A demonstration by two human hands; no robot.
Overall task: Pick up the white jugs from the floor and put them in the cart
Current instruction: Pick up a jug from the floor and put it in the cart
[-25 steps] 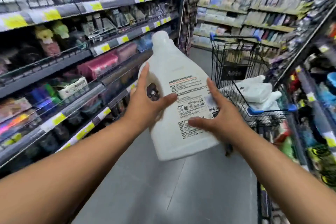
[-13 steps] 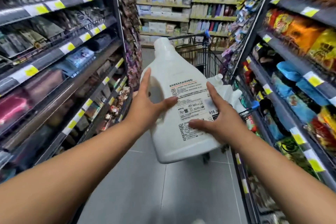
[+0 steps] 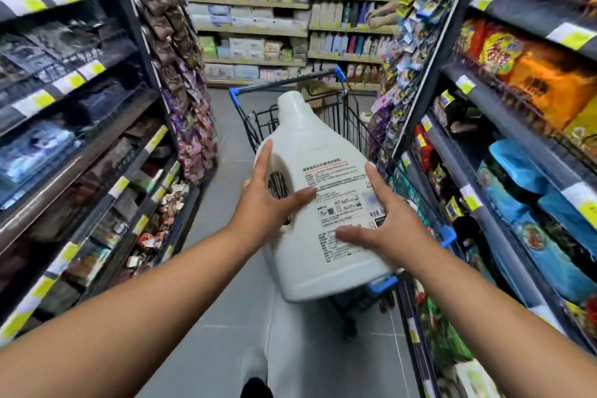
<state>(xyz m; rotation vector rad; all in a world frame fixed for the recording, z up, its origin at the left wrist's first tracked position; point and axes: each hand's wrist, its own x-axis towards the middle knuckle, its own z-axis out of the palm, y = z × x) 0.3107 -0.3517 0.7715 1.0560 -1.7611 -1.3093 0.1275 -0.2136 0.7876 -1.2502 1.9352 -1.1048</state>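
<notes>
A large white jug [image 3: 310,145] with a printed label is tilted in front of me, cap end pointing away. My left hand [image 3: 268,207] grips its handle side, thumb across the front. My right hand [image 3: 387,226] grips the other side, thumb on the label. Right behind the jug stands the black wire cart [image 3: 353,119] with blue corners, and the jug hides most of its basket. What lies inside the cart is hidden.
Stocked shelves line the narrow aisle on the left [image 3: 80,139] and right [image 3: 517,145]. The cart stands close to the right shelf. A cross shelf [image 3: 258,10] closes the far end, where another person's hand [image 3: 382,14] reaches. Grey floor [image 3: 219,317] lies underfoot.
My view has swung from the left shelves to straight down the aisle. The cart has come from the right to the centre, nearer, behind the jug. Both hands keep the same grip.
</notes>
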